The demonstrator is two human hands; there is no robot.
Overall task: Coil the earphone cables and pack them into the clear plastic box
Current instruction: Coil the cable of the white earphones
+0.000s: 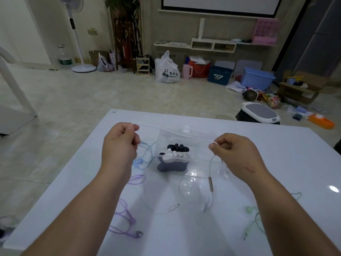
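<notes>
My left hand point(120, 141) and my right hand point(234, 150) each pinch a white earphone cable point(175, 131), which stretches between them above the white table point(276, 163). From my right hand the cable drops past its inline remote point(211, 183) and loops down to the jack plug point(176, 206) on the table. The clear plastic box point(173, 159) stands under the stretched cable and holds coiled black and white earphones. Blue earphones point(145, 156) lie left of the box. Purple earphones point(127, 218) lie at the front left, green earphones point(252, 218) at the front right.
A clear lid point(199, 174) lies right of the box. Beyond the table's far edge stands a grey-topped stool point(260, 111) on the tiled floor. Bags, bins and boxes line the far wall.
</notes>
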